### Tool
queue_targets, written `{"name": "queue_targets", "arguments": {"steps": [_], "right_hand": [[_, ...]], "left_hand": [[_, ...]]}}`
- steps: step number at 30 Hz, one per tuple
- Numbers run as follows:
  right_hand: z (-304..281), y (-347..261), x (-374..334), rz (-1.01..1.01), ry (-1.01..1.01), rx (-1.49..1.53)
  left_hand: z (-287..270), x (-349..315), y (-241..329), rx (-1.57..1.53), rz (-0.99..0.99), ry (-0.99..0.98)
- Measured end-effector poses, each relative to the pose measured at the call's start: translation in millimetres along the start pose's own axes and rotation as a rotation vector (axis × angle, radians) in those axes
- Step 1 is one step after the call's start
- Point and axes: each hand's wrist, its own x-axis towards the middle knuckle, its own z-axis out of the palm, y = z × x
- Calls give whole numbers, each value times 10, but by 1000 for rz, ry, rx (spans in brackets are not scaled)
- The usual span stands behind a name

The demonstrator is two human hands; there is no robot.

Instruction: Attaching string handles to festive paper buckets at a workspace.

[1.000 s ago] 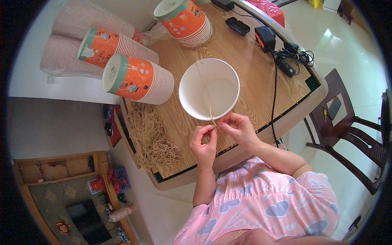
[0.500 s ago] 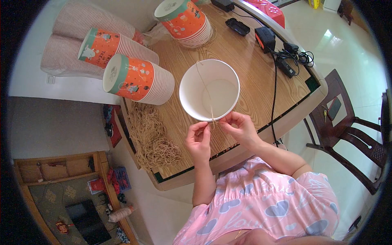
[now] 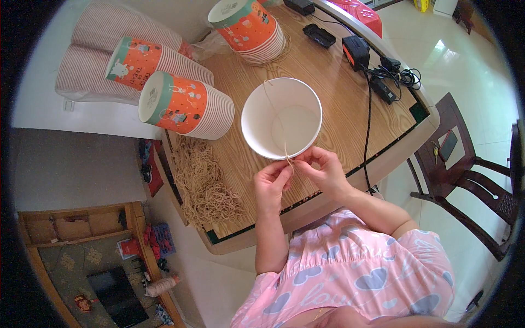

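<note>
Right now, the white paper bucket (image 3: 301, 123) sits just beyond both hands, string (image 3: 287, 152) crossing its mouth to the near rim. The left hand (image 3: 270, 188), slightly apart half a second ago, has come in against the right hand (image 3: 326, 170), so both now work the same bit of string. Each is nearly closed, thumb and fingertips pinching string; the fingers hide any knot. Left of the left hand lies a string heap (image 3: 203, 183); beyond it, an orange-and-green bucket stack (image 3: 186, 104) bears cartoon figures. Another stack (image 3: 136, 64) behind shows dark lettering.
</note>
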Motion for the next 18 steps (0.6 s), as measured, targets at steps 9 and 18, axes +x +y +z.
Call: {"name": "queue_targets", "arguments": {"steps": [9, 18], "right_hand": [[13, 55, 9, -52, 30, -8], [-20, -11, -24, -37, -33, -139]], "left_hand": [[-53, 8, -4, -97, -48, -34], [-16, 8, -20, -80, -56, -1]]}}
